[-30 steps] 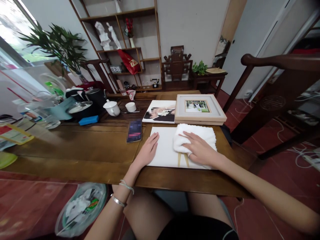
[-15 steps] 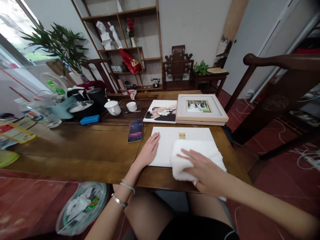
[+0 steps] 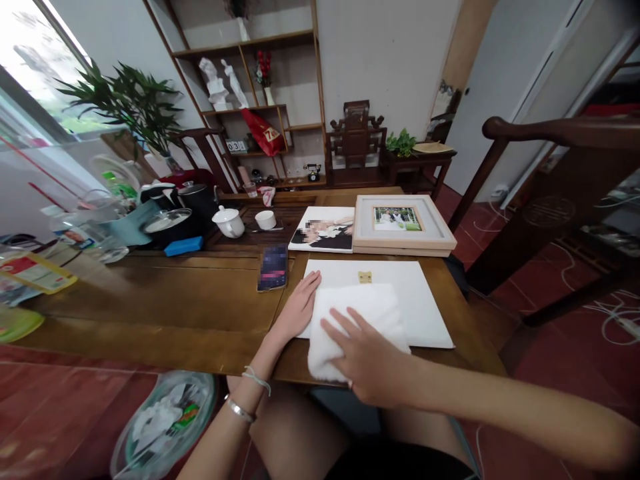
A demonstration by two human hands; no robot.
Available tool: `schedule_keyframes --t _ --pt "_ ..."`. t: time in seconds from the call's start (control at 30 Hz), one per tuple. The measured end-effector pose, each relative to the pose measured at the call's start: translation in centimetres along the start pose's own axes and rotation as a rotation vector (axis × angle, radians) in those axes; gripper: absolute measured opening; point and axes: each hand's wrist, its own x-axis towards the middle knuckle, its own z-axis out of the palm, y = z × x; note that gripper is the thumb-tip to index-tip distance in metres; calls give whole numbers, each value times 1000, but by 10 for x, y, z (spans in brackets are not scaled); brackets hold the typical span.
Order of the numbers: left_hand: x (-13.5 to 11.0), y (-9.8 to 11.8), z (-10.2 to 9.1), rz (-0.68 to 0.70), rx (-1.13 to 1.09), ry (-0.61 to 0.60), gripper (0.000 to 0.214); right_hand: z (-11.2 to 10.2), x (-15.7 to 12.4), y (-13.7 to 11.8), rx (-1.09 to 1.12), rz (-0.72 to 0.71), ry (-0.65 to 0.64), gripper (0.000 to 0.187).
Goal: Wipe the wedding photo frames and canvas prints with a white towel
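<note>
A white board (image 3: 425, 303) with a small brass hanger lies face down on the wooden table (image 3: 165, 300) in front of me. My right hand (image 3: 365, 357) presses flat on a folded white towel (image 3: 357, 317) at the board's near left part, fingers spread. My left hand (image 3: 297, 308) rests flat on the board's left edge, fingers stretched out.
A phone (image 3: 273, 267) lies just left of the board. Behind it are a photo print (image 3: 323, 229) and a framed photo (image 3: 400, 223). A tea tray with teapot (image 3: 229, 221), cup and kettles stands at back left. A bin (image 3: 163, 423) sits under the table's near edge.
My right hand has dragged the towel from the board's far side toward me, then leftward along the near edge. The left hand stayed on the board's left edge.
</note>
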Motion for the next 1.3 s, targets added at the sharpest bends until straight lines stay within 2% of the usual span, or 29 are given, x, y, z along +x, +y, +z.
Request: schedule_keyframes --t 0.1,0.27,0.37,0.47,0.6,0.67,0.73,0.8,0.9,1.0,1.07,1.23,1.3 --pt "0 0 -1 -5 -40 6 45 -4 1 0 36 24 -28 36" --pt "2 1 -1 -54 -58 0 45 -7 39 61 -70 230 -43 47" --pt "2 2 -1 -47 -67 4 44 -5 53 77 -108 245 -19 48" --pt "1 1 -1 -11 -95 10 44 0 43 53 -113 182 -28 46" --pt "-2 -3 -3 37 -105 15 44 2 11 3 -61 -26 -3 32" --pt "-3 -5 -3 61 -94 16 44 -3 3 -4 -10 -73 -8 30" --pt "-3 -6 -2 62 -76 13 44 -10 5 9 44 -27 -48 35" --pt "-2 -7 0 39 -56 15 44 -18 13 36 68 75 -76 41" --pt "-1 -7 2 24 -41 16 44 -26 28 79 31 193 -49 48" --pt "-1 -7 3 28 -32 18 45 -27 32 94 1 210 -38 48" --pt "-2 -8 4 24 -21 17 46 -26 23 83 -9 181 -51 44" --pt "-3 -8 3 32 -22 20 47 -25 -18 22 -12 68 -104 39" --pt "-3 -7 3 38 -29 15 48 -27 -29 9 4 34 -122 38"
